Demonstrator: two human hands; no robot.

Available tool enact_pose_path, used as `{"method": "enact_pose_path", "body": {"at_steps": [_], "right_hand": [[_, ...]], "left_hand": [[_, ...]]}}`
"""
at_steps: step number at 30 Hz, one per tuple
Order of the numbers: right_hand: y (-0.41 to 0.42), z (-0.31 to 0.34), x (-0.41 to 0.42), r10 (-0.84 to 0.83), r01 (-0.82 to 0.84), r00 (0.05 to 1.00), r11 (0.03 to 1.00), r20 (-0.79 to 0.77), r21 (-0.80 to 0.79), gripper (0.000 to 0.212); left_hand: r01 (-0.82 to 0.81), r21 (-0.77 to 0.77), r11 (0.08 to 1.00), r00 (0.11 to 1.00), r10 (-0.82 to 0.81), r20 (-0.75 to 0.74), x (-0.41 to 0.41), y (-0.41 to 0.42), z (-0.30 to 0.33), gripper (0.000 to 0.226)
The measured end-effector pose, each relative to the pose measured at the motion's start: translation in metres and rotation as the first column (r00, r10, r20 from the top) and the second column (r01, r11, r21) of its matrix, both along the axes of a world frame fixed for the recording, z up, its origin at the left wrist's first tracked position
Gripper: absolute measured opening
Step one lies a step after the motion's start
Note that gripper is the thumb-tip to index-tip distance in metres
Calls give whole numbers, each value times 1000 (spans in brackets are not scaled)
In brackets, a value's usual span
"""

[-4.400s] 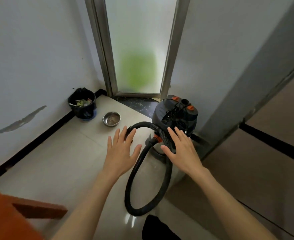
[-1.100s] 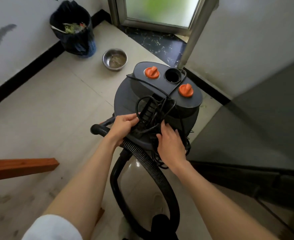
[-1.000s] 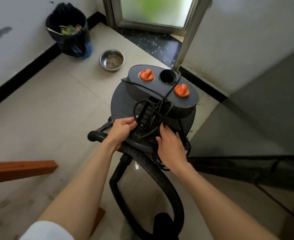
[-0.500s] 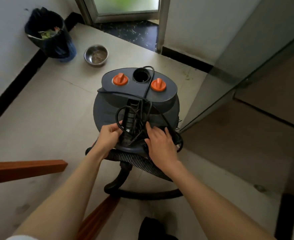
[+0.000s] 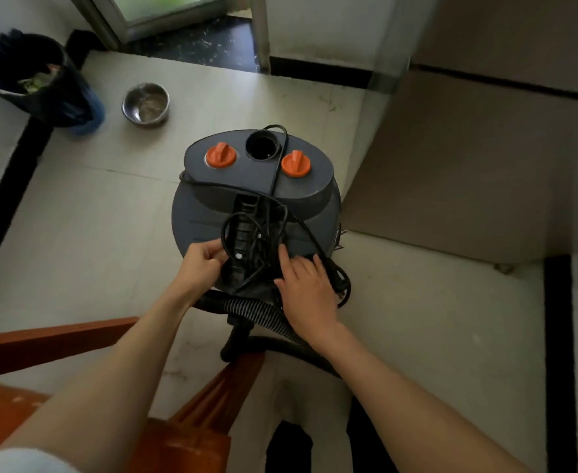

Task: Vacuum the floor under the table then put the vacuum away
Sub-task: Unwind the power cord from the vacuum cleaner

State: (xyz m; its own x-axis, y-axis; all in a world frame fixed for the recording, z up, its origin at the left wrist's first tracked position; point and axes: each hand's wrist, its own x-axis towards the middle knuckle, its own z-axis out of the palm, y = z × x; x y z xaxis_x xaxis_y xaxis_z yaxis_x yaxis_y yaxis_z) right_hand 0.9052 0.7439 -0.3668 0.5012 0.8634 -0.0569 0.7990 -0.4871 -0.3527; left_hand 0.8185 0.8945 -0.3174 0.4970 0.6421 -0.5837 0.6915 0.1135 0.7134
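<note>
Seemingly both hands (image 5: 253, 273) grip the cord-tangled handle (image 5: 245, 233) of the grey vacuum (image 5: 205, 213).

Hidden beneath the grey vacuum (image 5: 209, 213) — its base and wheels, plus part of the ribbed hose (image 5: 246, 307) running under the right hand (image 5: 306, 288). Cut off at seven o'clock — the reddish wooden table (image 5: 42, 339) and a pale sleeve (image 5: 18, 460). Blurred at ten o'clock: the lined bin (image 5: 38, 87), contents unreadable.
</note>
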Motion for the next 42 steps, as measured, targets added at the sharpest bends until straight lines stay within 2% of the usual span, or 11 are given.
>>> {"method": "enact_pose_path", "body": {"at_steps": [2,5,8,10,13,16,20,22,25,32,42], "right_hand": [[-8,8,-12,12,-17,998,997,-65,-76,65],[-19,27,-16,11,-48,932,994,-362,-93,59],[-32,47,-11,-120,173,848,983,-516,55,44],[-30,55,6,-239,342,872,922,-426,183,29],[-3,61,48,-263,331,924,914,-278,235,28],[37,63,85,-91,111,965,992,-247,65,54],[58,46,106,38,-87,956,984,-291,-158,86],[59,36,112,14,-71,945,984,-327,-162,96],[64,28,117,23,-72,964,982,-267,-176,107],[69,29,123,12,-61,941,989,-338,-134,113],[83,37,163,20,-93,956,966,-291,-239,107]], "left_hand": [[33,9,999,999,-33,-8,-9,-6,4,30],[51,-6,999,999,-51,-7,-21,-12,6,32],[49,-27,998,997,-50,-57,-24,-11,8,34],[43,-51,998,994,-48,-93,-22,-6,8,36],[54,-96,994,990,-66,-126,-20,-2,12,36],[-19,-153,988,996,6,-86,-22,-4,12,32],[-216,-195,957,975,221,6,-13,-6,21,34],[-72,-123,990,997,72,-5,-4,-7,24,64],[177,-17,984,968,-177,-179,15,-15,19,108],[232,312,921,931,-118,-346,24,-23,6,89],[180,367,913,943,-55,-327,61,-35,1,85]]}}
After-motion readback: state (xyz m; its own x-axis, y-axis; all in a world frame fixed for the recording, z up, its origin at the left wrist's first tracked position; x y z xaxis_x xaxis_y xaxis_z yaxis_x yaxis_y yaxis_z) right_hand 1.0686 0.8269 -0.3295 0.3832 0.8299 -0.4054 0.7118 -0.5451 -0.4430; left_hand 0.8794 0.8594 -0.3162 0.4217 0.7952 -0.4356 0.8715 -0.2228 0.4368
